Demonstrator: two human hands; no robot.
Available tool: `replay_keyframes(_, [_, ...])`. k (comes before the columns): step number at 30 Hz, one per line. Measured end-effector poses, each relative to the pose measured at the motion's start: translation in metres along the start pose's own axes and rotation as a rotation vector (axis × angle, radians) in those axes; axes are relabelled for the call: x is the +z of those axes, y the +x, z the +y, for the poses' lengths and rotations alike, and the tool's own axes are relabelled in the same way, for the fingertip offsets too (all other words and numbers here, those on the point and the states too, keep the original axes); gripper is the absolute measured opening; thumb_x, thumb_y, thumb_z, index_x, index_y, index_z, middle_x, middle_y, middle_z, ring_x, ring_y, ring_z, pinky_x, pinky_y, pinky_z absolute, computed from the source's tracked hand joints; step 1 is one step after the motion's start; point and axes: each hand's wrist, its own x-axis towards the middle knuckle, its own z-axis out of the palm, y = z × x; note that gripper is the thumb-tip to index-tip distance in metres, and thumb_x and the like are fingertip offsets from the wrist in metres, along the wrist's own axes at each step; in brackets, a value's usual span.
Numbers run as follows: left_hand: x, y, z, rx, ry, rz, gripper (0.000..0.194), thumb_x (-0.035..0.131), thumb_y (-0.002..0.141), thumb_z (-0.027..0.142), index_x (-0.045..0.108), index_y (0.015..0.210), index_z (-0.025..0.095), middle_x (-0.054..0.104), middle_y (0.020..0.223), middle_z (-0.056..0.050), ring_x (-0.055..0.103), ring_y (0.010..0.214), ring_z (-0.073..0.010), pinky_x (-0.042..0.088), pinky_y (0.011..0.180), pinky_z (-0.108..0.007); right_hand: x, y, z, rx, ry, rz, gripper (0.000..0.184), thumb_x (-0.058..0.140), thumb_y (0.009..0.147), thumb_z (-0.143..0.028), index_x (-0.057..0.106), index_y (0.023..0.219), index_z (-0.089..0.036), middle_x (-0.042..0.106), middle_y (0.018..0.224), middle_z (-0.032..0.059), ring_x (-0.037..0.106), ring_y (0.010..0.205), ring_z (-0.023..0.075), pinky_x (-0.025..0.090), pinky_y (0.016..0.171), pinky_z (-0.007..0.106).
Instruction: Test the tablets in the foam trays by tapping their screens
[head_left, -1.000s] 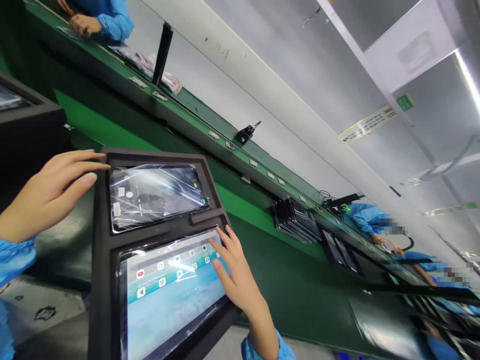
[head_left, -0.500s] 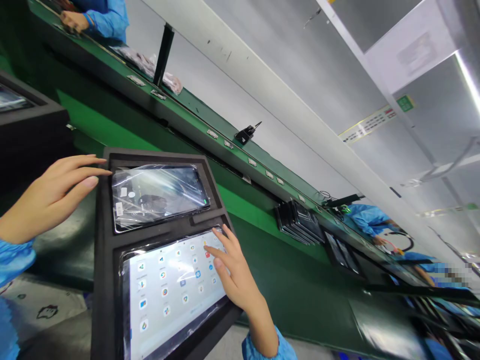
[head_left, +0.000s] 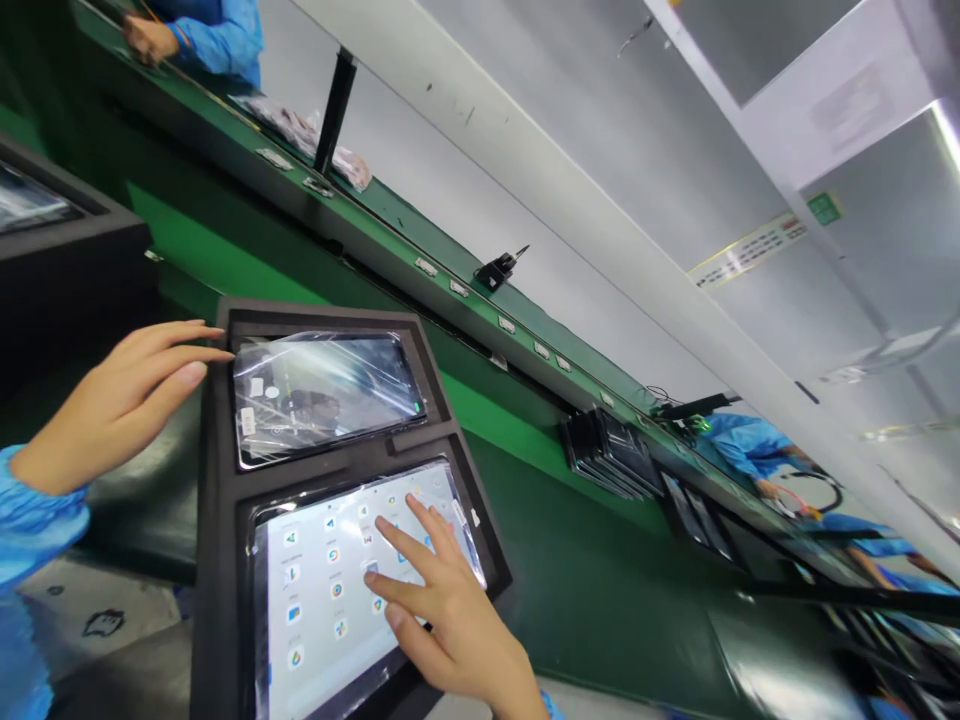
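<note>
A black foam tray (head_left: pixel 217 500) lies in front of me with two tablets set in its recesses. The far tablet (head_left: pixel 326 395) is dark and wrapped in shiny plastic film. The near tablet (head_left: pixel 330 590) is lit and shows a white screen with rows of app icons. My right hand (head_left: pixel 442 610) rests over this screen with its fingers spread, fingertips on the icons. My left hand (head_left: pixel 124 400) lies flat and open on the tray's left edge, fingertips at the rim beside the dark tablet.
A green conveyor belt (head_left: pixel 585 560) runs from upper left to lower right. More black trays (head_left: pixel 611 455) with tablets stand further down it. Another black tray (head_left: pixel 52 230) sits at the left. People in blue sleeves (head_left: pixel 217 35) work along the line.
The lit tablet went from a home screen with a blue picture to a white page of app icons. My right hand slid from the screen's right corner toward its middle.
</note>
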Motion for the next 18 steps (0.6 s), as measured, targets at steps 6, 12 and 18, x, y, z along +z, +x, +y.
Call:
replay_keyframes(6, [0.012, 0.001, -0.003, 0.02, 0.002, 0.066, 0.035, 0.037, 0.102, 0.038, 0.065, 0.115, 0.021, 0.057, 0.133, -0.008, 0.045, 0.134, -0.0253, 0.033, 0.115, -0.047, -0.028, 0.035, 0.018, -0.061, 0.069, 0.293, 0.036, 0.047, 0.097, -0.021, 0.059, 0.131, -0.024, 0.049, 0.15, 0.007, 0.024, 0.15, 0.0283, 0.038, 0.115, 0.053])
replay_keyframes(12, [0.016, -0.006, 0.005, 0.033, 0.0, 0.107, 0.031, 0.038, 0.102, 0.032, 0.063, 0.119, 0.024, 0.053, 0.138, -0.006, 0.04, 0.137, -0.0239, 0.032, 0.116, -0.045, -0.038, 0.137, 0.029, -0.097, 0.058, 0.244, 0.034, 0.045, 0.101, -0.032, 0.065, 0.125, -0.02, 0.052, 0.147, 0.0117, 0.026, 0.149, 0.0281, 0.033, 0.119, 0.052])
replay_keyframes(18, [0.013, -0.042, -0.004, -0.096, -0.067, 0.145, 0.03, 0.04, 0.101, 0.032, 0.059, 0.124, 0.027, 0.053, 0.14, -0.005, 0.039, 0.14, -0.0249, 0.028, 0.119, -0.045, -0.021, 0.204, 0.013, -0.194, 0.0, 0.123, 0.045, 0.042, 0.101, -0.046, 0.059, 0.134, -0.022, 0.034, 0.159, 0.0115, 0.009, 0.153, 0.0333, 0.024, 0.121, 0.057])
